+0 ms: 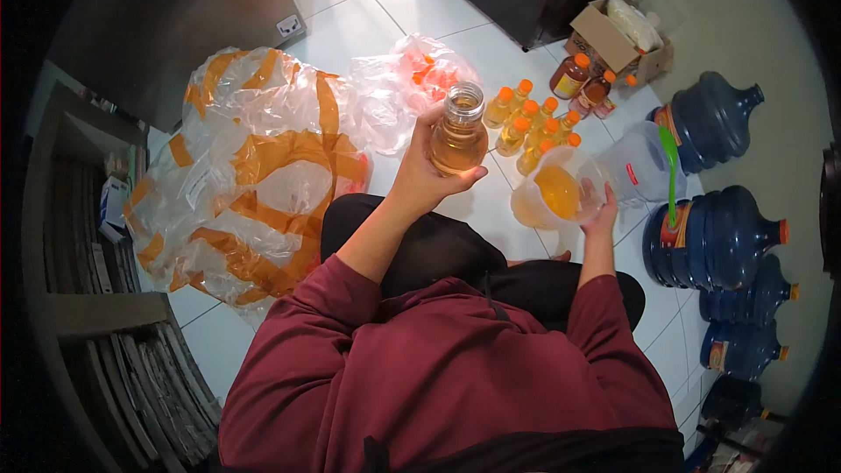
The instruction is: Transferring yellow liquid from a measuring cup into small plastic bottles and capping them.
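My left hand (424, 174) is wrapped around a clear bottle (458, 138) that has no cap on and holds amber liquid; its open mouth faces up toward me. At the right, my right hand (599, 213) grips a translucent plastic pitcher (525, 200), tilted, with yellow-orange liquid inside. Just beyond the pitcher, several small bottles (509, 138) of yellow liquid with orange caps stand grouped on the tiled floor. Orange caps (437, 79) lie in a thin clear plastic bag (381, 112) past the held bottle.
Large plastic wrapping with orange tape (282, 210) spreads at left. A big translucent container (640, 167) with a green spoon (670, 164) lies right. Blue water jugs (716, 236) line the wall. Dark red-brown bottles (569, 77) stand by a cardboard box (608, 29). Shelves (105, 312) hold papers.
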The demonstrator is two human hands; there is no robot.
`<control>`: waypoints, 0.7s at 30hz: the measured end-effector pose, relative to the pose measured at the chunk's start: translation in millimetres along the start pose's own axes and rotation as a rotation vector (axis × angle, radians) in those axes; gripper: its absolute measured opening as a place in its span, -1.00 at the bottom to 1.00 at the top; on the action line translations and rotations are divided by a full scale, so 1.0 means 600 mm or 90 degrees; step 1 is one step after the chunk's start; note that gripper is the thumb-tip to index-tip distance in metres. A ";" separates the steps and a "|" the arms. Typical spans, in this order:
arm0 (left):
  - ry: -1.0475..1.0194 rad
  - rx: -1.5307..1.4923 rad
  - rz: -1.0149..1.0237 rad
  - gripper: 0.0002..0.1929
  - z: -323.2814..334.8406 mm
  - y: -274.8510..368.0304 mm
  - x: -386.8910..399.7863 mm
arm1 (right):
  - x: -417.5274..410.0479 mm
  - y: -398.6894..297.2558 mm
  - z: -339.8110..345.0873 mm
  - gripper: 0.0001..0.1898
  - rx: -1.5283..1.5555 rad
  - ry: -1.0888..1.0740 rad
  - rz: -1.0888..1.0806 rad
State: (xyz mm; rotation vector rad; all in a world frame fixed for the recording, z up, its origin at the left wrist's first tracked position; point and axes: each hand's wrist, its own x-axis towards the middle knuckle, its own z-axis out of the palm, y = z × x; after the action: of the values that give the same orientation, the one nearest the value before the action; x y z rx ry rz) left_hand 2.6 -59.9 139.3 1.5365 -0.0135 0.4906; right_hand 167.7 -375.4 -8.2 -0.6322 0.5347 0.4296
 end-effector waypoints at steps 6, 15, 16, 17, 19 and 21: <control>0.096 0.012 -0.032 -0.19 -0.091 -0.081 -0.031 | -0.086 -0.013 0.049 -0.43 -0.221 0.108 0.162; 0.189 0.095 -0.077 -0.32 -0.213 -0.126 -0.057 | -0.021 0.157 0.365 -0.78 -0.971 -0.269 -0.568; 0.177 0.089 -0.072 -0.28 -0.223 -0.135 -0.051 | 0.020 0.195 0.400 -0.83 -1.017 -0.320 -0.527; 0.183 0.092 -0.073 -0.28 -0.230 -0.138 -0.047 | 0.061 0.235 0.431 -0.84 -1.099 -0.337 -0.529; 0.182 0.060 -0.098 -0.25 -0.239 -0.140 -0.046 | 0.186 0.312 0.448 -0.78 -1.236 -0.389 -0.511; 0.192 0.111 -0.107 -0.21 -0.255 -0.139 -0.044 | 0.260 0.380 0.467 -0.77 -1.269 -0.445 -0.476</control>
State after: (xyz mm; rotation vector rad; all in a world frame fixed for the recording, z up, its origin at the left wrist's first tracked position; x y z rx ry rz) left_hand -40.5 82.0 43.7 1.6024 0.3978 0.5962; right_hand 263.3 6.2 -8.8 -2.3256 -1.0621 0.3050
